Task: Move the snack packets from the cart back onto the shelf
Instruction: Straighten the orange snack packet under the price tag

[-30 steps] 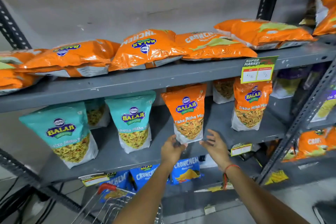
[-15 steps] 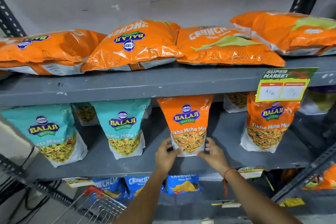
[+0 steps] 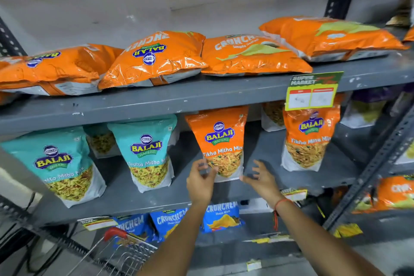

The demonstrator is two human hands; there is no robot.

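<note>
An orange Tikha Mitha Mix packet stands upright on the grey middle shelf. My left hand is at its lower left corner, fingers loosely spread and just brushing the edge. To the packet's right, my right hand hovers with its fingers apart, a small gap between them and the packet. Neither hand holds anything. The wire cart with a red handle shows at the bottom left; I cannot see what is in it.
Teal Khatta Mitha packets stand left of the orange one, another orange packet to its right. Flat orange Crunchem bags lie on the top shelf. Blue Crunchem bags fill the lower shelf. A price tag hangs from the top shelf's edge.
Half a second ago both hands clasped the base of the orange packet. Now they have let go and drawn slightly back, leaving it standing on the shelf.
</note>
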